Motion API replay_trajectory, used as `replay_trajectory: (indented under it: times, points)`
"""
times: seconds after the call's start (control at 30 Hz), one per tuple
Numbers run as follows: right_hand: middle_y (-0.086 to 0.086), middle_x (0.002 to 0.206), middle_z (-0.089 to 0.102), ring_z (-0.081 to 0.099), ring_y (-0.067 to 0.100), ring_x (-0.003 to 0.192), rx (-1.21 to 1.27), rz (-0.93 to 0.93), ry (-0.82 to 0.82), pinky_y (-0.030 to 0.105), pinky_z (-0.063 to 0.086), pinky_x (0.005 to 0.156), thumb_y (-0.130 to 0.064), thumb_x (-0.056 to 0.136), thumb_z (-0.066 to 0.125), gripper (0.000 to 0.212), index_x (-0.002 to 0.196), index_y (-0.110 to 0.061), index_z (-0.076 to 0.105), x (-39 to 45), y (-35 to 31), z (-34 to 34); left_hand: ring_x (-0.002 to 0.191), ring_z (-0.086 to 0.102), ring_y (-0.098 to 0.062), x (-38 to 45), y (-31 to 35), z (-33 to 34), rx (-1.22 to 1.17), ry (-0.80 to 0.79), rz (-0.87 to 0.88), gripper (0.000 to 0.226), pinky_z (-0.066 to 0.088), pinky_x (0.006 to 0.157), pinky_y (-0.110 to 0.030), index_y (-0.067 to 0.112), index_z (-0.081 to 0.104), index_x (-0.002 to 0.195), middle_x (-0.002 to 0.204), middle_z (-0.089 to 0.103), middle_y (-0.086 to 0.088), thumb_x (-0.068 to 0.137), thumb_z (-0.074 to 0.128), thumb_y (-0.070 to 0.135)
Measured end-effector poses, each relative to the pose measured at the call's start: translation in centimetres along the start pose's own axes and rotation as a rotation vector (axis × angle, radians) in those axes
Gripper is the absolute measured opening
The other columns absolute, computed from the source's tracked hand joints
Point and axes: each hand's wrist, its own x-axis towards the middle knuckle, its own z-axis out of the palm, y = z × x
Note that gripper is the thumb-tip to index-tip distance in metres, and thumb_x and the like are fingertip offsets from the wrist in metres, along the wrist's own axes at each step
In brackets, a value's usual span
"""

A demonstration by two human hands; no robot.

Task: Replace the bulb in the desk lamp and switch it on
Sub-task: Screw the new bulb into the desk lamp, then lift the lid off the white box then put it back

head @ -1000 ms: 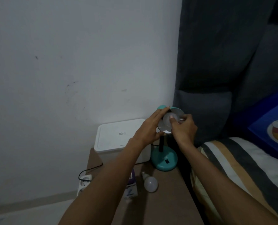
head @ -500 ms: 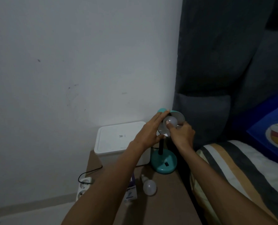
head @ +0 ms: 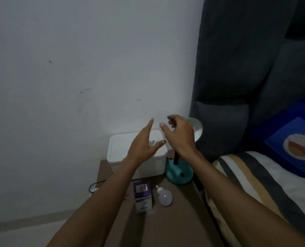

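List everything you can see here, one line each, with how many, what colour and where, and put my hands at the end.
desk lamp: 1, teal base and shade, black stem, back right of the bedside table.
loose bulb: 1, white, lying on the table in front of the lamp.
bulb box: 1, purple and white, left of the loose bulb.
storage box: 1, white, lidded, at the wall.
bedside table: 1, brown.
cable: 1, black, off the table's left edge.
headboard: 1, dark grey, right.
pillow: 1, blue, cartoon face.
blanket: 1, striped, on the bed.
hands: left and right, both open and empty, in front of the lamp shade.
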Motion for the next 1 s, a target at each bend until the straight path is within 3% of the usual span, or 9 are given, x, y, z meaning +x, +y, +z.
replay_trajectory:
  times: [0.1,0.27,0.33,0.4,0.47,0.6,0.73,1.0]
  points:
    - [0.006,0.116,0.067,0.063,0.019,0.106,-0.016,0.011,-0.121,0.039,0.053,0.093,-0.040,0.086,0.072,0.051,0.127,-0.011,0.063,-1.2,0.4,3.4,0.155,0.034,-0.024,-2.1,-3.7,-1.6,0.044,0.081,-0.142,0.101,0.035,0.124,-0.044,0.020,0.021,0.166,0.169,0.033,-0.005,0.089,0.070,0.063]
    - [0.012,0.147,0.047,0.047,0.029,0.133,-0.165,0.134,-0.332,0.042,0.043,0.107,-0.052,0.083,0.072,0.081,0.147,-0.011,0.044,-2.6,3.9,7.5,0.162,0.012,-0.026,-5.0,-9.0,-3.3,0.094,0.119,-0.337,0.122,0.023,0.129,-0.050,0.023,0.012,0.167,0.175,0.017,-0.004,0.076,0.073,0.077]
    - [0.014,0.153,0.038,0.038,0.031,0.140,-0.212,0.176,-0.379,0.043,0.037,0.112,-0.055,0.077,0.077,0.095,0.150,-0.010,0.037,-2.5,5.5,8.5,0.161,0.014,-0.028,-5.2,-10.8,-3.5,0.091,0.108,-0.399,0.135,0.024,0.128,-0.055,0.022,0.011,0.167,0.174,0.018,-0.006,0.066,0.075,0.084]
    - [0.016,0.155,0.033,0.033,0.033,0.142,-0.239,0.213,-0.430,0.044,0.034,0.114,-0.063,0.069,0.078,0.107,0.152,-0.011,0.033,-2.3,7.0,9.3,0.154,0.030,-0.029,-5.1,-12.6,-3.4,0.065,0.101,-0.416,0.141,0.036,0.121,-0.057,0.023,0.019,0.164,0.166,0.033,-0.006,0.055,0.077,0.091]
    - [0.016,0.151,0.037,0.037,0.034,0.138,-0.237,0.246,-0.475,0.048,0.039,0.111,-0.077,0.055,0.073,0.120,0.149,-0.014,0.035,-2.0,8.2,10.0,0.142,0.045,-0.023,-5.0,-13.6,-3.2,0.023,0.101,-0.402,0.138,0.046,0.113,-0.051,0.025,0.028,0.159,0.154,0.046,-0.002,0.050,0.078,0.093]
    - [0.012,0.145,0.044,0.047,0.032,0.130,-0.186,0.258,-0.503,0.050,0.048,0.102,-0.093,0.036,0.067,0.135,0.145,-0.019,0.037,-1.3,10.3,10.9,0.131,0.046,-0.009,-4.9,-13.9,-3.7,-0.065,0.103,-0.336,0.119,0.040,0.104,-0.028,0.028,0.038,0.152,0.148,0.052,0.003,0.055,0.096,0.065]
    - [0.011,0.154,0.034,0.040,0.031,0.137,-0.179,0.220,-0.548,0.049,0.044,0.108,-0.088,0.035,0.073,0.141,0.150,-0.020,0.028,-1.2,10.5,11.1,0.115,0.043,0.013,-4.9,-14.8,-4.2,-0.093,0.042,-0.262,0.109,0.034,0.084,0.007,0.023,0.041,0.150,0.136,0.050,0.014,0.061,0.102,0.035]
    - [0.007,0.143,0.045,0.049,0.028,0.127,-0.158,0.166,-0.479,0.046,0.048,0.101,-0.078,0.043,0.076,0.121,0.143,-0.023,0.038,-1.3,9.7,10.6,0.118,0.049,0.010,-5.1,-14.5,-4.1,-0.109,0.092,-0.256,0.107,0.038,0.084,0.005,0.024,0.046,0.147,0.136,0.055,0.015,0.058,0.101,0.042]
